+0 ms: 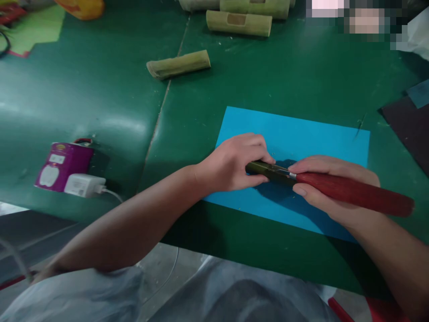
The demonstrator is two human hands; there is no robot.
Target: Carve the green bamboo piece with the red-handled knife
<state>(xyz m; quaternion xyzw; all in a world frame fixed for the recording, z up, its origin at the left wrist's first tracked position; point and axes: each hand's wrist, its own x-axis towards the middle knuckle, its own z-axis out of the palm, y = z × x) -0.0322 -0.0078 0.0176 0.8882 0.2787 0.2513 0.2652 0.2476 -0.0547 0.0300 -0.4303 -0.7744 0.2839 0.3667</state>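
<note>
My left hand (234,163) is closed around a short dark-green bamboo piece (264,170), pressing it onto a blue sheet (295,134) on the green table. My right hand (330,188) grips a knife by its long red wooden handle (355,192). The small metal blade (283,171) lies against the top of the bamboo piece, right between both hands. Both thumbs sit close to the blade.
Several pale green bamboo tubes lie at the back: one (179,65) near the table seam, others (238,22) farther off. A purple box (63,163) and white charger (85,184) sit at the left near the table edge. Dark sheets (409,125) lie at the right.
</note>
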